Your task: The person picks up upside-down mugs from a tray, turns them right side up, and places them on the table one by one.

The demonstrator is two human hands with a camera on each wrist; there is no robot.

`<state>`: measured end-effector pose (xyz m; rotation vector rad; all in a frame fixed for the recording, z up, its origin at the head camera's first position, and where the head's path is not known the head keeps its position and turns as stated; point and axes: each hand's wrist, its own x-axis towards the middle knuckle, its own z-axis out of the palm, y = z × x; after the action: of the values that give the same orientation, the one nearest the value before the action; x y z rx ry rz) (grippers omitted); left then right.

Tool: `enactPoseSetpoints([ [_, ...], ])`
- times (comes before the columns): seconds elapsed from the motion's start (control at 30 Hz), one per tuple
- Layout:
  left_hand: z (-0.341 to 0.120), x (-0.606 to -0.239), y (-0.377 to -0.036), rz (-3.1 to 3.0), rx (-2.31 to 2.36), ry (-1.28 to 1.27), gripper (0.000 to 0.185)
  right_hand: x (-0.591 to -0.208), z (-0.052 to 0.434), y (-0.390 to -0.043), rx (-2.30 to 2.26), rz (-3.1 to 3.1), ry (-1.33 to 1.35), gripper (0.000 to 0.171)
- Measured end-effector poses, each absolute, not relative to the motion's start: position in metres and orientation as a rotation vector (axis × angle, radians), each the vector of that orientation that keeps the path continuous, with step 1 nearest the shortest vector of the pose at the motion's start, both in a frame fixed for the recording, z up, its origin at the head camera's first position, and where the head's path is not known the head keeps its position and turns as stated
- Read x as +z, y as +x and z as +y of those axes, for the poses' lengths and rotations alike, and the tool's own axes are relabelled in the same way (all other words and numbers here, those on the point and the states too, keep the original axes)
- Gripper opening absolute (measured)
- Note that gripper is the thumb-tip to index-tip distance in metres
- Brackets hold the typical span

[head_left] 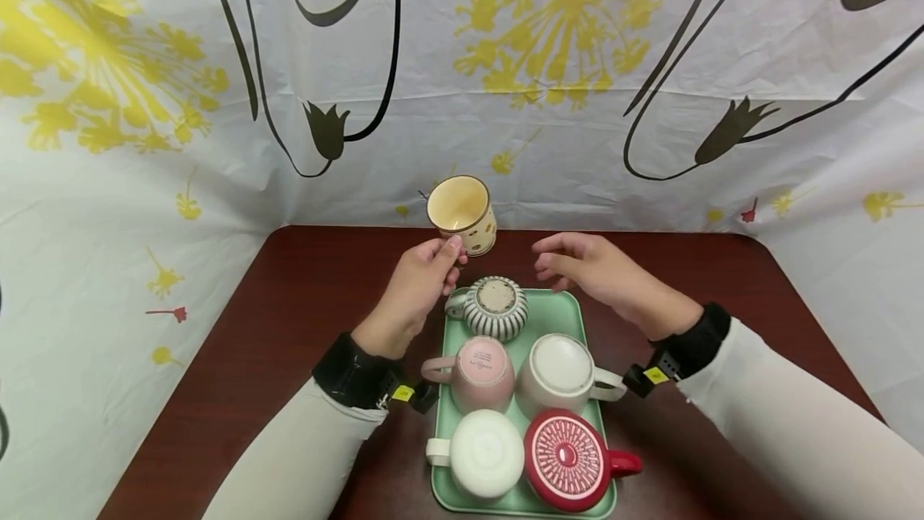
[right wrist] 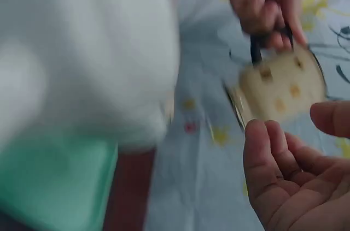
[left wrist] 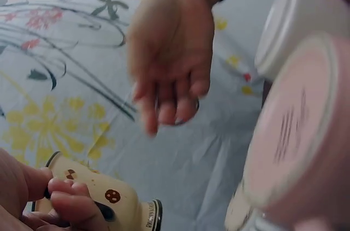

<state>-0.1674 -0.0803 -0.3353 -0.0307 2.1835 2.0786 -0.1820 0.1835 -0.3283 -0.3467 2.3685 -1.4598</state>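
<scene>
My left hand [head_left: 422,279] pinches the dark handle of a cream mug [head_left: 480,233] with a brown rim and small brown prints. The mug stands mouth-up above the far end of the tray, tilted towards me in the head view. In the left wrist view the handle [left wrist: 104,212] shows between thumb and fingers. My right hand [head_left: 588,267] is held to the right of the mug, fingers loosely bent, with nothing in it. In the right wrist view its fingertips [right wrist: 257,138] are close to the mug [right wrist: 284,86]. Nearest below both hands is an upside-down striped cup [head_left: 496,310].
A green tray [head_left: 559,307] lies on the dark red table [head_left: 289,327]. Upside down on it also stand a pink mug [head_left: 482,379], a large white mug [head_left: 556,379], a smaller white mug [head_left: 487,456] and a red mug [head_left: 566,460]. Patterned curtain [head_left: 447,127] surrounds the table's back and sides.
</scene>
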Motion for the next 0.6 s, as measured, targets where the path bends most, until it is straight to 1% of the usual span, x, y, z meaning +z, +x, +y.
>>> enactPoseSetpoints([
  [0.17, -0.097, -0.346, -0.175, 2.276, 2.028, -0.138, 0.038, -0.339, 0.214, -0.177, -1.086, 2.767, -0.442, 0.044],
  [0.37, -0.118, -0.368, -0.186, 2.364, 1.935, -0.256, 0.042, -0.382, 0.24, -0.173, -0.653, 3.18, -0.599, 0.046],
  [0.47, -0.127, -0.381, -0.192, 2.388, 1.912, -0.323, 0.044, -0.404, 0.249, -0.169, -0.534, 3.264, -0.585, 0.048],
  [0.6, -0.136, -0.396, -0.2, 2.376, 1.924, -0.415, 0.045, -0.424, 0.258, -0.166, -0.492, 3.287, -0.552, 0.051],
])
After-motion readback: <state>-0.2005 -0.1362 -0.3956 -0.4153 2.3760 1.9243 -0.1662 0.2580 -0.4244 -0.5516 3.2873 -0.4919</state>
